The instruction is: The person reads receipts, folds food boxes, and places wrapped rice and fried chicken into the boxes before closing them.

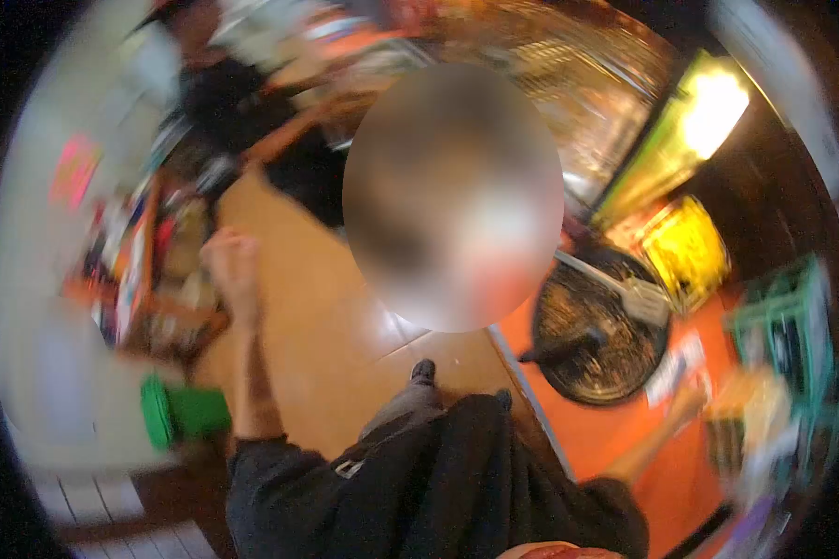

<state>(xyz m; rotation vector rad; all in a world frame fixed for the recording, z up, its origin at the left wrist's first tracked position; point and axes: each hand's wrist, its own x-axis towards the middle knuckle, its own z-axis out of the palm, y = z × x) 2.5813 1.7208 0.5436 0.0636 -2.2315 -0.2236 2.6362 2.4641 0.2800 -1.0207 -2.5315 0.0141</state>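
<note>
Dark shirt fills the bottom, and both arms spread wide from it! Out right, over the orange tabletop, the right hand is at a white paper just beside the pan; too blurred to tell whether the fingers grip it. That pan sits at the edge nearest the body, probably for easy reach, and a spatula lies across it, perhaps to keep its messy end off the surface. Yellow tub behind, teal crate farther right, seemingly parked out of the way. Now left: forearm raised, left hand held up above the floor, fingers seemingly folded together, nothing visible in them, perhaps just for balance. Beyond, a co-worker reaches out.
</note>
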